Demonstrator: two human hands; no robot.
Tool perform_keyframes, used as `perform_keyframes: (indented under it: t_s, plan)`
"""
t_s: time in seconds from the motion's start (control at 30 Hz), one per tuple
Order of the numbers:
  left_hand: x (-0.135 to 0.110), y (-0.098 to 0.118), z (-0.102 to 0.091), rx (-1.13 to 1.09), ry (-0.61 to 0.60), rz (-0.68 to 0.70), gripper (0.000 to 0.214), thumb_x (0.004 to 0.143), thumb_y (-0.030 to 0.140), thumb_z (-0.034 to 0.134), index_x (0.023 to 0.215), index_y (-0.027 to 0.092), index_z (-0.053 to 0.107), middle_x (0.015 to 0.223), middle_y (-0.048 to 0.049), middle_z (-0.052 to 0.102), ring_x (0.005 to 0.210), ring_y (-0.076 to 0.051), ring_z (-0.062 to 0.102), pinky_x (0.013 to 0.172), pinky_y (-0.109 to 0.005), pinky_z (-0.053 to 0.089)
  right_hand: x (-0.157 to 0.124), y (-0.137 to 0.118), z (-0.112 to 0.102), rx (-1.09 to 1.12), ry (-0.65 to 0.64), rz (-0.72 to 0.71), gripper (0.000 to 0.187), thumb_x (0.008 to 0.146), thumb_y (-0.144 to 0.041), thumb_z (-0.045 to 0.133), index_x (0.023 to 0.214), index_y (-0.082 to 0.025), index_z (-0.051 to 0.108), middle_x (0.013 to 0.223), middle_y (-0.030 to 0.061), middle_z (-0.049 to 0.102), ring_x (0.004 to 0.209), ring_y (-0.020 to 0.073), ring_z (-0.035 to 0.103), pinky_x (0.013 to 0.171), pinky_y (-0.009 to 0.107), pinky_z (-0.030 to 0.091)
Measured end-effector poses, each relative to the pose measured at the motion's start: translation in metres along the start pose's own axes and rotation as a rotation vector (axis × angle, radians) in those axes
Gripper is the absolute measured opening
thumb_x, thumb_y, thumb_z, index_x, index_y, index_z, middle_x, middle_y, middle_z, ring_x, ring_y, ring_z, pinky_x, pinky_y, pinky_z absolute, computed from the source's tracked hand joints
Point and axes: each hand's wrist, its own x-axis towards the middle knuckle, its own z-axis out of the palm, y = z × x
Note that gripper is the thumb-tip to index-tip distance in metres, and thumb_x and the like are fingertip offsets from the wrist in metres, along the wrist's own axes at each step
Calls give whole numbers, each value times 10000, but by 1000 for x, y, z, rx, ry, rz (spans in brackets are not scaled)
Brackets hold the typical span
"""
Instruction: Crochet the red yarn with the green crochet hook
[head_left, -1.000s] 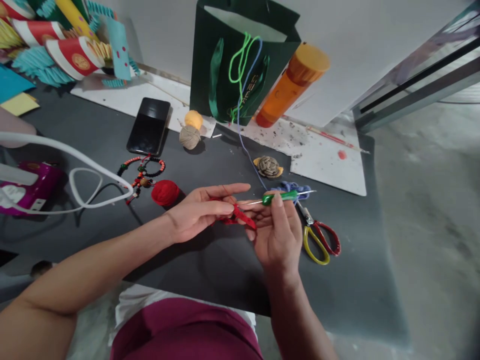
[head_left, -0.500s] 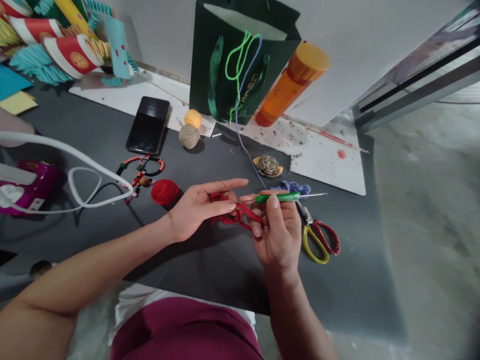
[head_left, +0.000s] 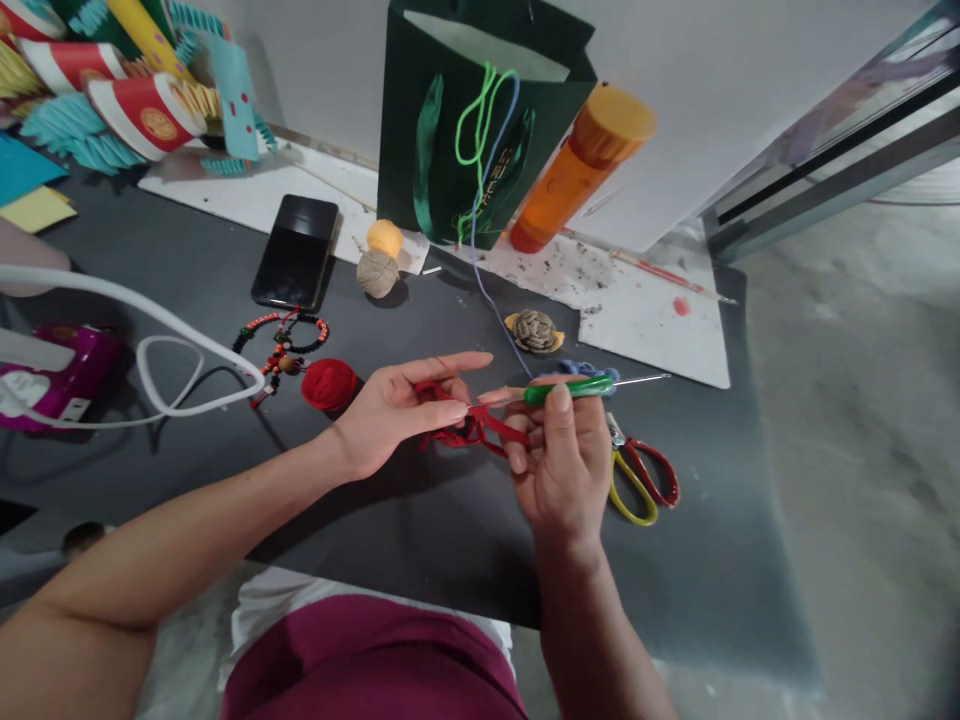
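Note:
My left hand pinches a piece of red crochet work between thumb and fingers, its index finger stretched out above. In my right hand lies a crochet hook with a green handle, its bare metal end pointing right. The fingers of that hand also touch the red strands at the work's right side. A red yarn ball sits left of my left hand. Just beyond my right hand lies blue yarn, and scissors with yellow and red handles rest beside it, partly hidden.
A green paper bag with yarn hanging over it and an orange canister stand at the back. Left are a phone, beaded bracelets, a white cable and small yarn balls. A crocheted piece lies behind my right hand.
My right hand and the crochet hook have shifted slightly right, away from my left hand. My left hand stays nearly in place on the red work.

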Motion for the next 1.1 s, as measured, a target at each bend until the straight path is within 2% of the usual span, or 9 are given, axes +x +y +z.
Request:
perform_keyframes:
  t_s: [0.23, 0.43, 0.6, 0.87, 0.97, 1.03, 1.1]
  plan:
    - [0, 0, -1, 17, 15, 22, 420, 739, 202, 858, 1154, 247, 820, 810, 6, 662, 776, -108, 601, 775, -262, 512, -1, 6, -6, -69, -7, -132, 175, 984, -457, 638, 954, -285, 633, 630, -46, 655, 370, 74, 488, 290, 166, 295]
    - [0, 0, -1, 26, 34, 31, 405, 730, 197, 870, 1128, 256, 830, 810, 8, 665, 768, -100, 602, 761, -241, 516, -5, 3, -7, -114, 9, -158, 134, 1003, -418, 616, 970, -288, 615, 677, -35, 704, 381, 86, 533, 305, 187, 344]
    - [0, 1, -1, 70, 49, 73, 411, 736, 212, 879, 1142, 248, 827, 807, 3, 670, 760, -92, 596, 734, -215, 507, -8, 0, -3, -131, -14, -225, 85, 1020, -371, 592, 975, -299, 598, 701, -29, 750, 363, 90, 526, 295, 204, 308]
    - [1, 0, -3, 101, 33, 103, 417, 741, 193, 864, 1153, 241, 822, 811, 3, 679, 765, -96, 604, 740, -221, 514, -8, -3, -3, -119, -19, -247, 60, 1033, -333, 578, 991, -302, 609, 739, -15, 777, 385, 102, 539, 287, 214, 298]
    - [1, 1, -2, 132, 59, 127, 389, 742, 175, 860, 1127, 228, 829, 809, 3, 684, 747, -96, 594, 728, -226, 510, -8, -1, -5, -172, -23, -315, 76, 1026, -268, 579, 1003, -303, 643, 780, -9, 792, 398, 106, 546, 305, 227, 356]
    - [1, 1, -1, 166, 76, 166, 362, 743, 158, 860, 1099, 219, 836, 789, 6, 686, 729, -97, 594, 714, -228, 505, -8, 1, -7, -240, -48, -400, 127, 1010, -202, 592, 1031, -298, 671, 876, -1, 817, 403, 97, 552, 332, 238, 410]
    - [1, 2, -1, 187, 79, 200, 367, 747, 141, 860, 1105, 218, 833, 762, 12, 693, 718, -101, 607, 711, -230, 505, -8, 3, -8, -310, -107, -509, 194, 988, -143, 608, 1078, -292, 694, 973, 14, 828, 465, 105, 613, 376, 246, 467]
